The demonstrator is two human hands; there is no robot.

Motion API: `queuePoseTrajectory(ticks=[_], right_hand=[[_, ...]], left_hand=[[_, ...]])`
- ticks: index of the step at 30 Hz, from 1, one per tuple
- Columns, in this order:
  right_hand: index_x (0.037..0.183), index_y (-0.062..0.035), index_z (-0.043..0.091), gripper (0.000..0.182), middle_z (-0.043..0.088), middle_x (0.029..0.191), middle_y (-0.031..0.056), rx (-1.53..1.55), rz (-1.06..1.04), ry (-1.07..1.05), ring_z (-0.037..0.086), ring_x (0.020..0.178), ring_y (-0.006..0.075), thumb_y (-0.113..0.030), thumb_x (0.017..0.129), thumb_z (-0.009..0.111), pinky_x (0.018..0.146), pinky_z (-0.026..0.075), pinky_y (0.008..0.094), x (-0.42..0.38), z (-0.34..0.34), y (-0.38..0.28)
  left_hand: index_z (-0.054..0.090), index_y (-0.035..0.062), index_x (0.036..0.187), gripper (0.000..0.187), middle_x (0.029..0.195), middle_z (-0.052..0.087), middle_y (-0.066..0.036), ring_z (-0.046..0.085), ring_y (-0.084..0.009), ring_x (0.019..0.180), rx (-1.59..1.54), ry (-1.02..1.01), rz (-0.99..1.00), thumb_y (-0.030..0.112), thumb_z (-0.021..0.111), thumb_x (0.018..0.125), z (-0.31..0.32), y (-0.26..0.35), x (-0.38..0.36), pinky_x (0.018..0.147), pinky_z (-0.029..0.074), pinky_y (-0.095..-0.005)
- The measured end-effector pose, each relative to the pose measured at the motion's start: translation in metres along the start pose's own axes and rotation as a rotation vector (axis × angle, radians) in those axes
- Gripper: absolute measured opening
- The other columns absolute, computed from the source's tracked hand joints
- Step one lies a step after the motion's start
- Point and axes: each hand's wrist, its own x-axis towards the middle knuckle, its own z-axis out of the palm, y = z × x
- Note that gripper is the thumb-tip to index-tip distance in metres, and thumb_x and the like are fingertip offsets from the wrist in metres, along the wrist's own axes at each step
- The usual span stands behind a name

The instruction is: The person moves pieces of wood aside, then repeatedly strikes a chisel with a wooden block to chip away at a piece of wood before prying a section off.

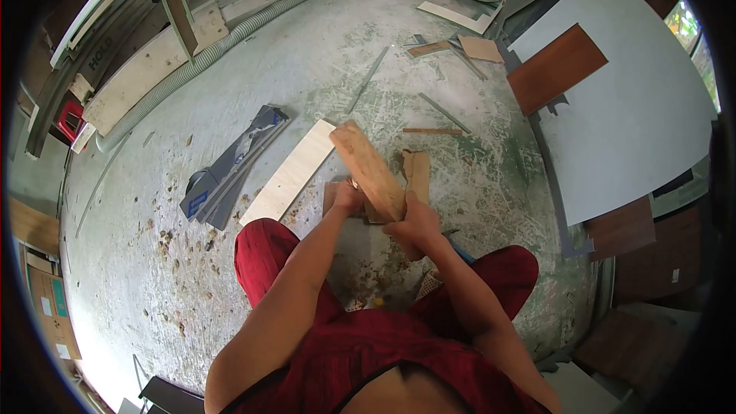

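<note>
A thick wooden block (368, 165) slants across the middle, its far end tipped toward the left. My right hand (415, 226) is closed around the block's near end. My left hand (350, 196) is closed beside the block's left edge, and what its fingers hold is hidden. Under and behind the block lies a brown piece of board (416, 172) with a ragged far end. A pale plywood strip (291, 172) rests on the floor left of my left hand. Part of a blue object (461, 251) shows beside my right forearm.
Dark grey strips (234, 169) lie farther left on the scuffed floor (307, 69). Thin offcuts (445, 113) and scraps are scattered ahead. A large pale panel (613, 100) with a brown board (557, 69) stands right. A ribbed hose (253, 24) runs along the upper left.
</note>
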Motion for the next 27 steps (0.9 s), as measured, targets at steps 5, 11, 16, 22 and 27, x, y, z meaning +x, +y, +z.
queuePoseTrajectory(ticks=[5, 11, 16, 22, 27], right_hand=[[0.106, -0.0032, 0.047, 0.067, 0.063, 0.086, 0.0190, 0.240, -0.128, 0.107, 0.062, 0.082, 0.0355, -0.035, 0.056, 0.078, 0.072, 0.048, 0.0408, -0.007, -0.015, -0.011], [0.105, -0.0026, 0.047, 0.070, 0.063, 0.086, 0.0184, 0.001, -0.025, 0.019, 0.062, 0.081, 0.0340, -0.035, 0.053, 0.080, 0.073, 0.048, 0.0381, 0.000, 0.003, -0.001], [0.098, -0.0019, 0.051, 0.065, 0.063, 0.087, 0.0198, 0.209, -0.007, 0.050, 0.063, 0.084, 0.0352, -0.036, 0.051, 0.080, 0.075, 0.047, 0.0403, 0.010, -0.003, 0.011], [0.097, 0.0035, 0.053, 0.056, 0.061, 0.087, 0.0118, 0.728, 0.031, 0.161, 0.058, 0.080, 0.0174, -0.017, 0.054, 0.081, 0.071, 0.047, 0.0297, 0.029, -0.004, 0.028], [0.100, 0.0008, 0.053, 0.068, 0.064, 0.086, 0.0175, 0.479, -0.027, 0.195, 0.063, 0.080, 0.0310, -0.036, 0.050, 0.081, 0.071, 0.048, 0.0372, 0.020, -0.004, 0.027]], left_hand=[[0.067, 0.0035, 0.093, 0.026, 0.088, 0.069, -0.008, 0.063, -0.0131, 0.081, 0.177, 0.010, -0.080, 0.013, 0.074, 0.069, -0.003, 0.037, -0.019, 0.072, 0.050, -0.0294], [0.066, 0.0023, 0.093, 0.029, 0.088, 0.068, -0.007, 0.063, -0.0141, 0.078, -0.968, -0.041, -0.225, 0.013, 0.076, 0.068, 0.003, 0.002, 0.001, 0.068, 0.050, -0.0311], [0.064, 0.0053, 0.088, 0.025, 0.084, 0.065, -0.003, 0.060, -0.0132, 0.073, 0.155, -0.034, -0.099, 0.008, 0.077, 0.067, -0.006, 0.027, -0.014, 0.066, 0.050, -0.0312], [0.063, 0.0053, 0.082, 0.025, 0.077, 0.063, -0.002, 0.059, -0.0113, 0.069, 0.002, 0.004, -0.203, 0.005, 0.078, 0.062, -0.009, 0.031, -0.014, 0.063, 0.050, -0.0293], [0.063, 0.0049, 0.082, 0.025, 0.077, 0.063, -0.002, 0.059, -0.0116, 0.069, 0.074, -0.072, -0.113, 0.005, 0.077, 0.062, -0.005, 0.024, -0.011, 0.063, 0.049, -0.0293]])
